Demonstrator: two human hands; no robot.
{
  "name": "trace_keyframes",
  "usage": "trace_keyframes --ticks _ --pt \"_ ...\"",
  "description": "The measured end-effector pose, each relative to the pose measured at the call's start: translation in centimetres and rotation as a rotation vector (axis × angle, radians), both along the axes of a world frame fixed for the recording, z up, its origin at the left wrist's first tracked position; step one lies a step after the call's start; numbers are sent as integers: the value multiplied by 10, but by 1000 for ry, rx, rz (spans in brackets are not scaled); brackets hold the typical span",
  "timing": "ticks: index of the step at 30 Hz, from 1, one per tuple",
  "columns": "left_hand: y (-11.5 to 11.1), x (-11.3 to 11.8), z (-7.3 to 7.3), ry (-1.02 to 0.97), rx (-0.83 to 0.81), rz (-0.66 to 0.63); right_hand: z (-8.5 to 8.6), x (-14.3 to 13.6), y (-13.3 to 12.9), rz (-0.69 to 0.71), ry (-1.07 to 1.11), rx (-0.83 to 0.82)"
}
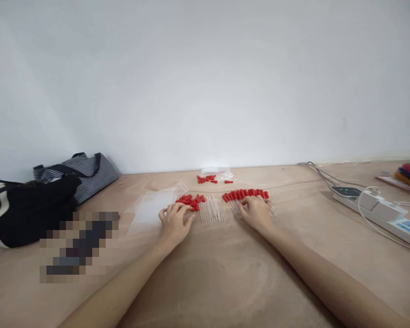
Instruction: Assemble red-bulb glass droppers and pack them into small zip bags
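My left hand (175,222) is beside a loose pile of red rubber bulbs (190,201), its thumb and fingers bent and apart, with nothing visible in its grasp. Between my hands lie several thin clear tubes (212,211), side by side on the table. To the right, a slanted row of droppers (239,195) has red bulbs at the far ends and clear tubes pointing toward me. My right hand (258,213) rests over that row with fingers spread and bent, covering part of the tubes. Whether its fingertips press on any dropper is hidden.
A clear plastic bag (153,207) lies left of the bulbs. Farther back are more red bulbs (205,179) and clear tubes (225,176). Bags (30,209) and a blurred-out item (85,246) occupy the left. A power strip (382,212) with cables is at right.
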State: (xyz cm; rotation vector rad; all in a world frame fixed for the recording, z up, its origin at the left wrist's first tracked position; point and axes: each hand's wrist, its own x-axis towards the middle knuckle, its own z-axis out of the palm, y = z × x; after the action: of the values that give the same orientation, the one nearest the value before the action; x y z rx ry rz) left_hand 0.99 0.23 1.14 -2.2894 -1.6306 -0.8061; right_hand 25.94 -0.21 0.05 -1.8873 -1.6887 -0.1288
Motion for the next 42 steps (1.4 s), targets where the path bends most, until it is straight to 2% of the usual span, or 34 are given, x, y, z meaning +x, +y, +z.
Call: trace_keyframes --ticks 3,6,9,16,21,23,24,28,30,33,36,39,42 --pt "20 0 6 56 19 112 8 -22 0 58 -23 -58" --pt "32 0 7 69 24 132 15 -42 7 23 -67 -209" --pt "36 0 4 80 36 120 20 -53 18 -20 -94 -327" --pt "37 -1 -2 77 62 98 22 -59 35 -48 -82 -435" --pt "25 3 4 45 96 87 21 -59 38 -42 -66 -457" --pt "9 7 6 36 101 31 23 -59 35 -25 -63 -441" --pt "0 8 7 16 95 -59 24 -58 33 -12 -63 -426" --pt "-38 13 3 -13 -2 -372 28 -47 14 81 -67 -332" --pt "-49 13 -1 -26 -70 -439 24 -37 -1 179 -59 -254" --pt "-54 14 -5 -58 -158 -459 13 -20 -27 414 -22 -68" --pt "-52 16 -8 -69 -201 -494 0 -7 -50 571 -22 12" --pt "-49 21 -11 -60 -223 -535 -4 -3 -64 659 -41 22" --pt "-48 25 -14 -73 -238 -532 -3 -8 -70 670 -30 2"
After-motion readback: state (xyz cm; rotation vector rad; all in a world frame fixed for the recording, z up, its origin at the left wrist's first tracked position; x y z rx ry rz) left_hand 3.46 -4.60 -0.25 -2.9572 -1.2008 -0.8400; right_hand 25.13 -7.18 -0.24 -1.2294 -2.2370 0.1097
